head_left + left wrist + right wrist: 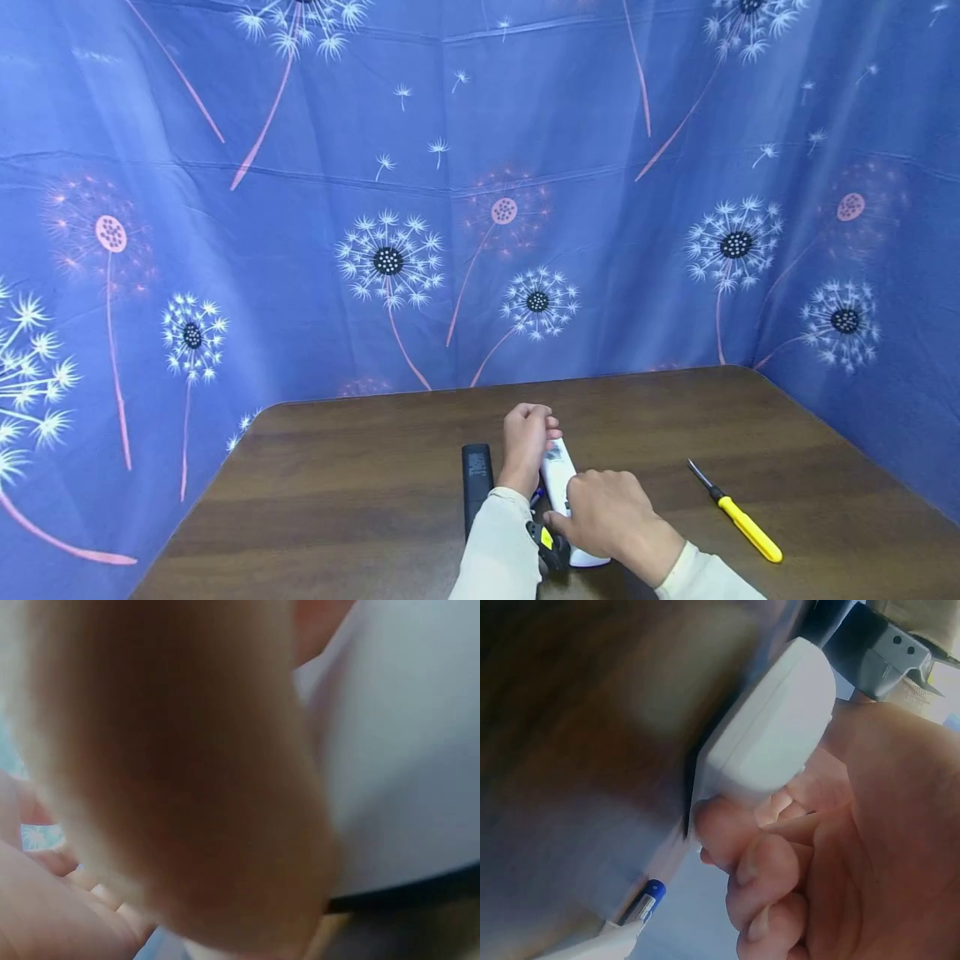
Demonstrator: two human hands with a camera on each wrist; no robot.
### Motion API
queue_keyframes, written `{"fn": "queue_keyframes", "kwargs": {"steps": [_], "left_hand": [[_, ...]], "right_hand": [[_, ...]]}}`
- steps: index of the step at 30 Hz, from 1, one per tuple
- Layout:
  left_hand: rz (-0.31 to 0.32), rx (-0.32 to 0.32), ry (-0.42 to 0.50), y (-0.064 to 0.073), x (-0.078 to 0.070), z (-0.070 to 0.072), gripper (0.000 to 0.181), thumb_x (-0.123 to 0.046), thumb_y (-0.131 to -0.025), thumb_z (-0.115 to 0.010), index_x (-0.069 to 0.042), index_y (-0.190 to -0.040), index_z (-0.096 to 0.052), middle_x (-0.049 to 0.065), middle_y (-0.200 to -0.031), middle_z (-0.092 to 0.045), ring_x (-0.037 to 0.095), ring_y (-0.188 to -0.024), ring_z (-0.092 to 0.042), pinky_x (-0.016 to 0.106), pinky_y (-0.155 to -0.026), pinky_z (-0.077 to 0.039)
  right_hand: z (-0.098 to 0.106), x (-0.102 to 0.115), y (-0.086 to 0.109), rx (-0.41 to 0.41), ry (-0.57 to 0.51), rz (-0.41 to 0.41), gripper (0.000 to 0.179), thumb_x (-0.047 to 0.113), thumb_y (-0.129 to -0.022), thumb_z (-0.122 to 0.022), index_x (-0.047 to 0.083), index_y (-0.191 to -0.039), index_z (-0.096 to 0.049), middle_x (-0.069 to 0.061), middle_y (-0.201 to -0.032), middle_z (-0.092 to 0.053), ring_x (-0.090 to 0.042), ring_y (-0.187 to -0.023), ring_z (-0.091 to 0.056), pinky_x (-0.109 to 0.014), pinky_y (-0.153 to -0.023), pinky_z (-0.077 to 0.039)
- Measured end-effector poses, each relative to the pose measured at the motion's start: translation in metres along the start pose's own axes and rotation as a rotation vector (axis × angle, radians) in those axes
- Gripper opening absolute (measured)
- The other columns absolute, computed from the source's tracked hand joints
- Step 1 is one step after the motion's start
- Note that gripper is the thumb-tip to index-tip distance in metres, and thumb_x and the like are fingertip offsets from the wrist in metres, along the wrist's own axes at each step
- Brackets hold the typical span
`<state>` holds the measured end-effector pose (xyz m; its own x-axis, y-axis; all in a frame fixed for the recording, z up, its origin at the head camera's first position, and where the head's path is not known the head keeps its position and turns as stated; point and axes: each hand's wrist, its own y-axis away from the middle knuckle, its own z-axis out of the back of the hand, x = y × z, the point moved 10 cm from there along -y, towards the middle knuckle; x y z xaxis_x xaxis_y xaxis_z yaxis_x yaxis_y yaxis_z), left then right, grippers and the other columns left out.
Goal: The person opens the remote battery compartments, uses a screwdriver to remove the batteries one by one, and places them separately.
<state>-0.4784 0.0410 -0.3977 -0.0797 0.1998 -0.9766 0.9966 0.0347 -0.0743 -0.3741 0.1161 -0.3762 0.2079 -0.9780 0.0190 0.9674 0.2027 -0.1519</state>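
A long white remote control (557, 475) with a small display near its far end lies slanted over the table. My left hand (525, 437) grips that far end with curled fingers. Over the nearer part, my right hand (611, 512) holds it from above, knuckles up and thumb to the left; its other fingertips are hidden. In the right wrist view, the remote's rounded white end (787, 712) shows beside curled fingers. Blurred skin and a pale surface fill most of the left wrist view. A black remote control (477, 479) lies left of my left forearm, which partly covers it.
On the right of the brown wooden table (337, 492) lies a screwdriver (738, 512) with a yellow handle, its tip pointing away. A slim blue thing (537, 497) lies between my left wrist and the white remote. A blue dandelion-patterned cloth (600, 208) hangs behind the table.
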Motion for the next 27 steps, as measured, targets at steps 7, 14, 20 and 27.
{"fn": "queue_keyframes", "kwargs": {"steps": [7, 14, 20, 27], "left_hand": [[-0.018, -0.01, 0.019, -0.005, -0.006, -0.003, 0.01, -0.009, -0.092, -0.057, -0.003, -0.093, -0.064, 0.007, -0.078, -0.065, 0.015, -0.066, -0.063, 0.026, -0.06, -0.05], [-0.027, -0.033, 0.001, -0.002, 0.0, -0.001, 0.009, -0.008, -0.092, -0.057, -0.002, -0.091, -0.064, 0.007, -0.077, -0.066, 0.015, -0.066, -0.063, 0.026, -0.059, -0.05], [-0.045, -0.028, -0.027, 0.001, 0.001, -0.004, 0.01, -0.006, -0.091, -0.056, 0.001, -0.092, -0.063, 0.007, -0.076, -0.066, 0.015, -0.066, -0.063, 0.027, -0.06, -0.051], [-0.051, -0.048, -0.015, 0.003, 0.0, 0.003, 0.009, -0.007, -0.092, -0.056, -0.001, -0.089, -0.064, 0.004, -0.075, -0.064, 0.016, -0.068, -0.063, 0.028, -0.061, -0.05]], "right_hand": [[0.01, -0.004, -0.002, -0.018, -0.001, -0.006, 0.052, 0.056, -0.087, -0.07, 0.016, -0.059, -0.051, 0.002, -0.056, -0.045, -0.013, -0.049, -0.044, -0.038, -0.047, -0.04], [0.013, -0.005, 0.003, -0.042, -0.058, 0.006, 0.047, 0.05, -0.089, -0.07, 0.016, -0.062, -0.051, 0.003, -0.056, -0.044, -0.013, -0.048, -0.043, -0.037, -0.045, -0.038], [0.023, -0.006, 0.004, -0.141, -0.081, 0.01, 0.039, 0.045, -0.088, -0.072, 0.015, -0.069, -0.056, 0.004, -0.058, -0.045, -0.012, -0.048, -0.042, -0.036, -0.043, -0.037], [0.026, -0.003, 0.006, -0.19, -0.094, 0.025, 0.037, 0.04, -0.088, -0.073, 0.016, -0.067, -0.055, 0.005, -0.055, -0.042, -0.012, -0.047, -0.04, -0.035, -0.042, -0.035]]}}
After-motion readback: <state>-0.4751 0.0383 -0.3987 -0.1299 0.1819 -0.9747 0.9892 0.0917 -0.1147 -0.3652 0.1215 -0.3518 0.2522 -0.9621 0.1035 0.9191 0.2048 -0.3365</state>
